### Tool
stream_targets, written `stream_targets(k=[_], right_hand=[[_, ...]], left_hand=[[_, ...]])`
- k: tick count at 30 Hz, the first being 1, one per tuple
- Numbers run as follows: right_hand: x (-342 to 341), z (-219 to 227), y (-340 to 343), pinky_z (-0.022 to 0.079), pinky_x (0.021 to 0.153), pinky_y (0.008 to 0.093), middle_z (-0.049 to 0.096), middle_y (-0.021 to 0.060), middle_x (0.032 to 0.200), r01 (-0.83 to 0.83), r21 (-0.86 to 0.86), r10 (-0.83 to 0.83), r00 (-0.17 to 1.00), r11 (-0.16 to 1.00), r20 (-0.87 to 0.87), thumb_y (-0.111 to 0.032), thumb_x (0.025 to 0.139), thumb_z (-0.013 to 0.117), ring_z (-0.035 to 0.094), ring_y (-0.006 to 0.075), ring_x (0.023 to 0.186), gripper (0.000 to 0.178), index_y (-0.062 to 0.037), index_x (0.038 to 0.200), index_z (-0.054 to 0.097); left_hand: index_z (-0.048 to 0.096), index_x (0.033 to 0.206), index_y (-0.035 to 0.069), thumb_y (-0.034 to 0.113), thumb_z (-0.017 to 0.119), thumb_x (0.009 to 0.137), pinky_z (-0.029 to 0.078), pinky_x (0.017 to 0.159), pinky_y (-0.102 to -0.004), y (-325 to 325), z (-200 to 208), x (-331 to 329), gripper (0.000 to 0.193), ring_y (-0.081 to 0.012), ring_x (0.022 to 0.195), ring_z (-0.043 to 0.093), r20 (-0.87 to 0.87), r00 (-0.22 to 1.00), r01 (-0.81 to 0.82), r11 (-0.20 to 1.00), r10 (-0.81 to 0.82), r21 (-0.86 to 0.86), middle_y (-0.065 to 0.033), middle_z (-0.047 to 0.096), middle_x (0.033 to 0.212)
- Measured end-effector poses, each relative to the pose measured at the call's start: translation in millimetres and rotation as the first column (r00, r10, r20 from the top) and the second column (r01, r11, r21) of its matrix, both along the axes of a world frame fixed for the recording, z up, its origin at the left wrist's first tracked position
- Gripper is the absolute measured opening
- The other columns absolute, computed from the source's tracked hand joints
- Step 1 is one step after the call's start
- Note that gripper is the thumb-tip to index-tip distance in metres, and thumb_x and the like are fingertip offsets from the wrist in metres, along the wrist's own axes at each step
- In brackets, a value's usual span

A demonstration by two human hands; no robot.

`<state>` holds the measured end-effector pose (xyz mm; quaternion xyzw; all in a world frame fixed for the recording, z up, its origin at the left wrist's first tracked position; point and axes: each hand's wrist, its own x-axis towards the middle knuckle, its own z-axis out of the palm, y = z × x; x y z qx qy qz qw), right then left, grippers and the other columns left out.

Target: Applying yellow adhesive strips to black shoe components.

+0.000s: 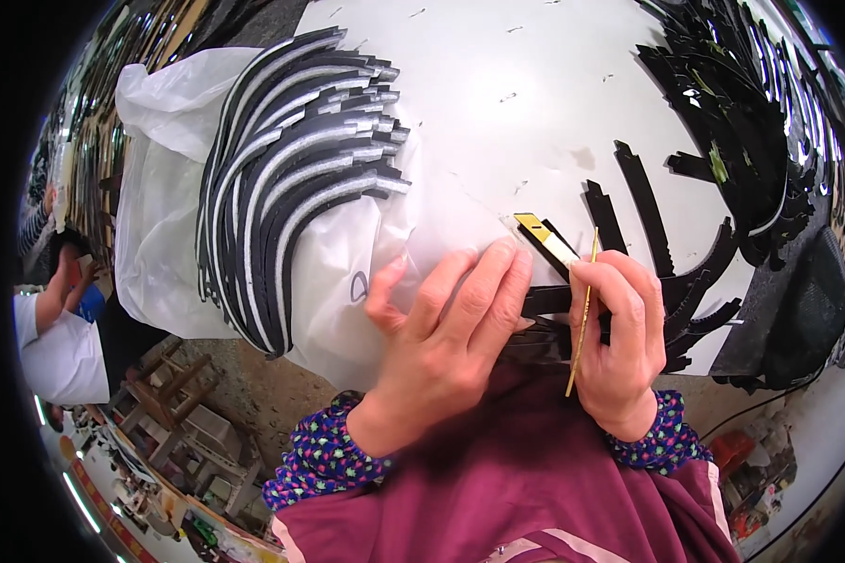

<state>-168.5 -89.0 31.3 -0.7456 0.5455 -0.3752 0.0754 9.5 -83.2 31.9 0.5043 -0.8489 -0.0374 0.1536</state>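
My left hand (453, 324) lies palm down at the table's near edge, fingers stretched out, its fingertips beside the end of a black strip (543, 255). A short yellow-and-white piece (548, 238) lies slanting along that strip, its lower end at my right fingertips. My right hand (618, 336) is closed in a pinch, with a thin gold-coloured stick (584, 324) between its fingers, pointing up and down. Whether the fingers also grip the yellow-and-white piece is hard to tell. Several dark strips run partly hidden under and between the hands.
Left of my hands, curved black-and-white strips (300, 174) lie stacked on a translucent plastic sheet (164, 188). Loose black strips (643, 206) and a large black pile (723, 103) cover the right side of the white table (479, 56). Another person (61, 328) and wooden stools (174, 385) are at left.
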Motion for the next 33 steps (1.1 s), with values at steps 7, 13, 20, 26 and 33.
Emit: stream_targets(k=[7, 13, 20, 26, 33], right_hand=[[-3.7, 1.2, 0.0, 0.053, 0.066, 0.0374, 0.063, 0.0186, 0.098, -0.013, 0.008, 0.013, 1.000, 1.000, 0.005, 0.018, 0.076, 0.070, 0.063, 0.0299, 0.081, 0.037, 0.0074, 0.110, 0.062], [-3.0, 1.4, -0.5, 0.053, 0.065, 0.0367, 0.063, 0.0189, 0.098, -0.012, 0.021, 0.011, 1.000, 1.000, 0.016, 0.018, 0.078, 0.070, 0.063, 0.0299, 0.081, 0.035, 0.0074, 0.110, 0.062], [-2.5, 2.9, -1.9, 0.053, 0.065, 0.0366, 0.063, 0.0192, 0.098, -0.020, 0.016, 0.019, 1.000, 1.000, 0.018, 0.019, 0.076, 0.069, 0.063, 0.0299, 0.081, 0.037, 0.0069, 0.111, 0.062], [-2.8, 2.2, -1.9, 0.053, 0.065, 0.0365, 0.063, 0.0192, 0.098, -0.020, 0.002, 0.020, 1.000, 1.000, 0.025, 0.019, 0.075, 0.068, 0.063, 0.0299, 0.080, 0.038, 0.0067, 0.110, 0.063], [-2.9, 2.2, -1.0, 0.053, 0.065, 0.0366, 0.063, 0.0190, 0.097, -0.017, 0.021, 0.017, 1.000, 1.000, 0.024, 0.019, 0.075, 0.069, 0.063, 0.0298, 0.080, 0.038, 0.0060, 0.110, 0.063]], left_hand=[[0.069, 0.118, 0.020, 0.024, 0.057, 0.093, 0.023, 0.106, -0.0427, -3.8, -3.1, -4.7, 0.029, -0.0126, 0.115, 0.051, -0.009, 1.000, 0.005, 0.999, -0.005, -0.032, 0.0074, 0.061, 0.138], [0.067, 0.115, 0.026, 0.021, 0.054, 0.092, 0.025, 0.101, -0.0376, -6.8, -4.9, -3.8, 0.027, -0.0108, 0.113, 0.050, 0.026, 1.000, 0.018, 0.998, -0.017, -0.061, 0.0097, 0.060, 0.140], [0.066, 0.114, 0.028, 0.020, 0.054, 0.091, 0.025, 0.101, -0.0368, -7.3, -5.2, -2.5, 0.027, -0.0109, 0.113, 0.049, 0.040, 0.999, 0.014, 0.998, -0.012, -0.055, 0.0114, 0.061, 0.140], [0.066, 0.113, 0.029, 0.020, 0.054, 0.092, 0.025, 0.101, -0.0361, -7.3, -5.3, -3.6, 0.026, -0.0109, 0.113, 0.048, 0.032, 0.999, 0.009, 0.998, -0.007, -0.055, 0.0123, 0.061, 0.140], [0.066, 0.113, 0.029, 0.019, 0.054, 0.092, 0.026, 0.100, -0.0356, -7.1, -4.8, -4.0, 0.026, -0.0112, 0.112, 0.048, 0.025, 1.000, 0.004, 0.999, -0.003, -0.045, 0.0123, 0.061, 0.139]])
